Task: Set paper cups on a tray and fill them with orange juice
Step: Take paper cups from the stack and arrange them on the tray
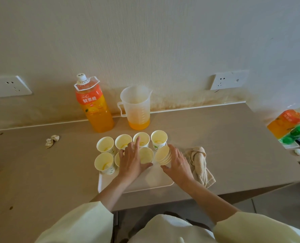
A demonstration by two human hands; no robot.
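A white tray (156, 179) lies on the beige counter and carries several paper cups (105, 144) in two rows. My left hand (130, 159) grips one cup (146, 155) in the near row, thumb in front of it, index finger stretched toward the far row. My right hand (178, 165) holds a tilted stack of nested paper cups (163, 154) at the tray's right side. An orange juice bottle (93, 105) stands capped at the wall. Beside it a clear measuring jug (137, 107) holds a little juice.
A beige cloth (199, 163) lies bunched right of the tray. A crumpled tissue (52, 140) sits to the left. At the far right lie another juice bottle (286, 122) and a green bottle (299, 132). The counter's front edge runs just below the tray.
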